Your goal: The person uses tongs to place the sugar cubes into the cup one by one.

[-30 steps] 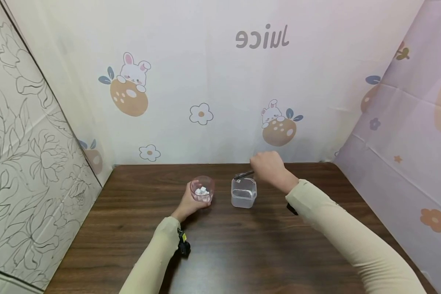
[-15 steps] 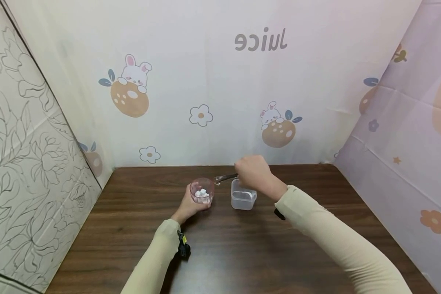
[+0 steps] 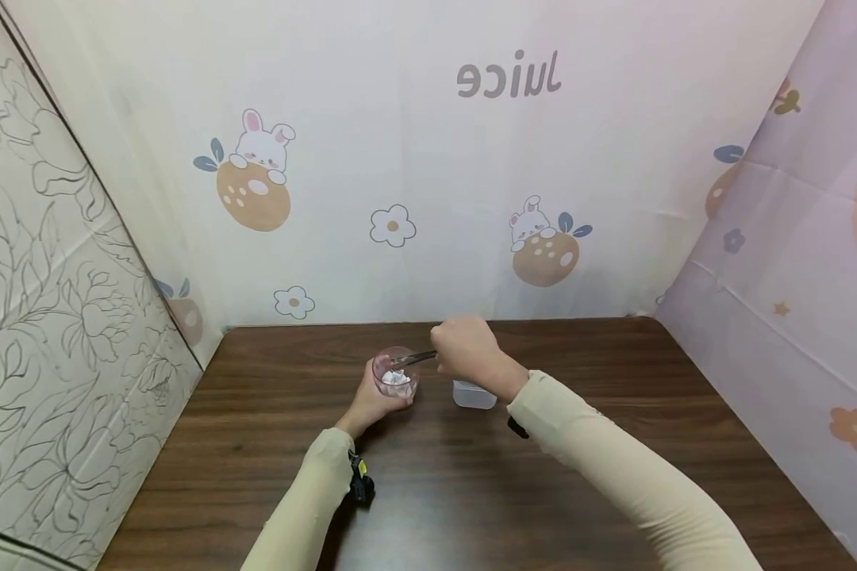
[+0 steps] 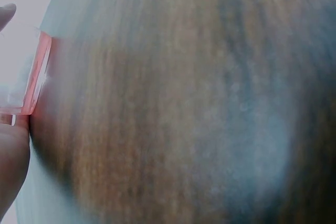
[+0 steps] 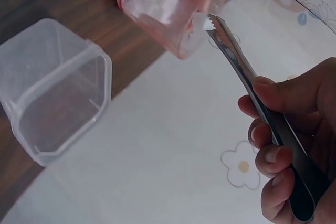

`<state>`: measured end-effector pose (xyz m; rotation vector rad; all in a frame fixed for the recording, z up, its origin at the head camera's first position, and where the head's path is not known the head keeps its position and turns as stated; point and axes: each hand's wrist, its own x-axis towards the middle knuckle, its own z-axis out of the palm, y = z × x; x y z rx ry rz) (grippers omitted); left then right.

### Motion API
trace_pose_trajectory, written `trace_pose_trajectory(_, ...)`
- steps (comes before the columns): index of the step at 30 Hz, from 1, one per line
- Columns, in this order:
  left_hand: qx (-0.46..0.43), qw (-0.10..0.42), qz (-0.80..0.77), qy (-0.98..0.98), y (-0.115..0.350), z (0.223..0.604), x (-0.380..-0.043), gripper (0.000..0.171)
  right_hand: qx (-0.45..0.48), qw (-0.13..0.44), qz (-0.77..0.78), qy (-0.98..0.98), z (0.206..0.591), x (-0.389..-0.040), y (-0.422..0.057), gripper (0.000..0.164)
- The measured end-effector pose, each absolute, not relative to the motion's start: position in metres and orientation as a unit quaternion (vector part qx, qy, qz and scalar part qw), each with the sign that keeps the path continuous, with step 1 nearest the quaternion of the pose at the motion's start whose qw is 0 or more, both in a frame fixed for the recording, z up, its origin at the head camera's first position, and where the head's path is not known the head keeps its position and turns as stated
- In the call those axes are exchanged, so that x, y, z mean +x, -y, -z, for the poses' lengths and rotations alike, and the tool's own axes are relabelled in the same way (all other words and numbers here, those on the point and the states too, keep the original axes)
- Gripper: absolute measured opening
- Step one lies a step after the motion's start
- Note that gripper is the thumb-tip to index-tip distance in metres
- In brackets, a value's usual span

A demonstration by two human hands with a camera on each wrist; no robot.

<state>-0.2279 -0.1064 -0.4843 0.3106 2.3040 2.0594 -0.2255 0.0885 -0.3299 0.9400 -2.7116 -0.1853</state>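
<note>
My left hand [image 3: 370,402] grips a clear pink-tinted cup [image 5: 176,30] from its left side. Several white cubes [image 3: 396,378] lie in the bottom of the cup. Dark metal tongs [image 5: 244,72] with toothed tips are held in my right hand [image 3: 469,349], thumb on one side and curled fingers on the other. The tips reach over the cup's mouth, with a small white piece [image 5: 208,23] between them. To the right of the cup stands a clear plastic box [image 3: 474,396], partly hidden under my right hand in the head view; its open top shows in the right wrist view.
The cup and box stand near the back of a dark wooden table [image 3: 428,492]. Behind it rises a patterned white wall cloth [image 3: 393,270], with more cloth at both sides.
My right hand has moved left with the tongs, from above the plastic box to the cup's mouth. My left hand stays at the cup.
</note>
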Motion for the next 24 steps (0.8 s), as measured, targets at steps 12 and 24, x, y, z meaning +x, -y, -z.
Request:
trace_pose_trajectory(12, 0.088, 0.002, -0.663, -0.743, 0.106, 0.511, -0.246, 0.091, 0.319, 0.126, 0.062, 0.937, 0.349, -0.23, -0.08, 0.046)
trace_pose_trajectory(24, 0.103, 0.008, -0.672, -0.734, 0.109, 0.491, -0.236, 0.086, 0.317, 0.118, 0.044, 0.94, 0.359, -0.235, -0.079, 0.042)
